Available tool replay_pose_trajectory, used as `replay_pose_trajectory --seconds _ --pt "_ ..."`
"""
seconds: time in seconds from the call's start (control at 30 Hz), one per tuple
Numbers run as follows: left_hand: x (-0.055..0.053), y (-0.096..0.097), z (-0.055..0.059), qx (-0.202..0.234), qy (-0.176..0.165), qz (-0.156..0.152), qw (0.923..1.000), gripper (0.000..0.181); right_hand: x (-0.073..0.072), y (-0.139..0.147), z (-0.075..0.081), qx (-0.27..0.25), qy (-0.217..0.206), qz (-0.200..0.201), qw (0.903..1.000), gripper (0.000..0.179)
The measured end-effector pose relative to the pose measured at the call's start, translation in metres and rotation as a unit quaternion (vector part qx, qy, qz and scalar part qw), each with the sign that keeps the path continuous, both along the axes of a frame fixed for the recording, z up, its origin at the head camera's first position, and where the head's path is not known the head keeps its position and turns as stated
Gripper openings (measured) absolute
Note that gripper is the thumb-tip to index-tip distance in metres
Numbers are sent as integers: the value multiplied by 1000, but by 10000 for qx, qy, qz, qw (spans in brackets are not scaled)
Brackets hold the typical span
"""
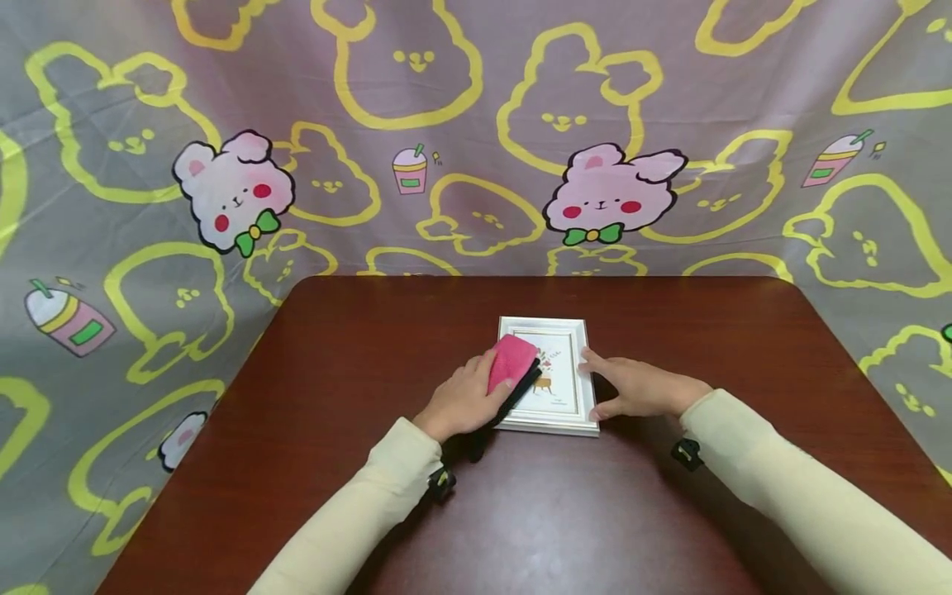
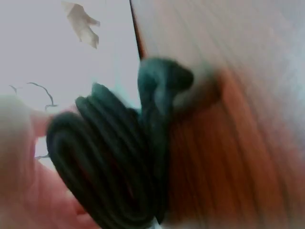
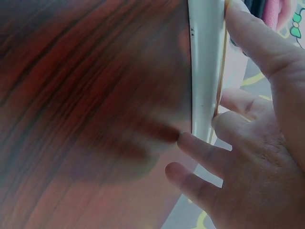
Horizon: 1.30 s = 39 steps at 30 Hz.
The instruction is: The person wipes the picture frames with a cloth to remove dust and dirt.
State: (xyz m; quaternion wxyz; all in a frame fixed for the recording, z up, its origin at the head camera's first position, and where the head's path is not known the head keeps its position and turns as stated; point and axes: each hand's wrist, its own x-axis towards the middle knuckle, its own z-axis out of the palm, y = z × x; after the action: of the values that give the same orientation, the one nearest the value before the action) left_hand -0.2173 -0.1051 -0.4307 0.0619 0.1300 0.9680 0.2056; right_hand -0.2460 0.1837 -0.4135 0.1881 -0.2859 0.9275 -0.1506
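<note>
A white picture frame [image 1: 545, 420] lies flat on the table, its print showing a small brown planter with flowers. My left hand [image 1: 464, 397] grips a folded cloth, pink [image 1: 513, 357] on top with black layers below, over the frame's left side. In the left wrist view the cloth's dark folds [image 2: 105, 157] are blurred; whether they touch the frame is hard to tell. My right hand [image 1: 640, 387] touches the frame's right edge with spread thumb and fingers. The right wrist view shows this hand [image 3: 257, 157] beside the frame's white edge [image 3: 205, 67], some fingertips off it.
The dark reddish-brown wooden table [image 1: 335, 364] extends around the frame. A patterned curtain [image 1: 476, 149] with yellow-outlined cartoon animals hangs behind the table and along its sides. Small black devices [image 1: 687, 454] are worn at both wrists.
</note>
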Motion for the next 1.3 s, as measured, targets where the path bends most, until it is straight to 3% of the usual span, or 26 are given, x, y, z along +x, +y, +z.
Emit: replay_pose_trajectory --seconds 0.1,0.2,0.37,0.53,0.73,0.97,1.13,1.3 --pt "-9 -2 1 281 207 630 9974 62 0 -1 1 -27 -10 7 10000 92" --pt "-17 -4 0 232 108 889 9957 57 0 -1 2 -33 -64 2 10000 95" --pt "-25 -6 1 243 -156 690 9972 44 0 1 0 -62 -176 -104 9998 95" --pt "-30 -6 1 488 -196 538 9972 33 -1 2 0 -103 -133 -68 9998 93" --pt "-27 -3 3 749 -426 668 9940 26 0 0 1 -90 -111 -48 9999 93" --pt "-23 -4 15 762 -148 897 9929 31 -1 0 2 4 -153 -205 9997 92" --pt "-28 -14 25 1181 0 1578 9804 36 -2 -2 1 43 -25 -235 9997 92" --pt "-40 -27 15 1416 -295 2263 9633 42 -3 -2 -1 14 -89 -301 9995 99"
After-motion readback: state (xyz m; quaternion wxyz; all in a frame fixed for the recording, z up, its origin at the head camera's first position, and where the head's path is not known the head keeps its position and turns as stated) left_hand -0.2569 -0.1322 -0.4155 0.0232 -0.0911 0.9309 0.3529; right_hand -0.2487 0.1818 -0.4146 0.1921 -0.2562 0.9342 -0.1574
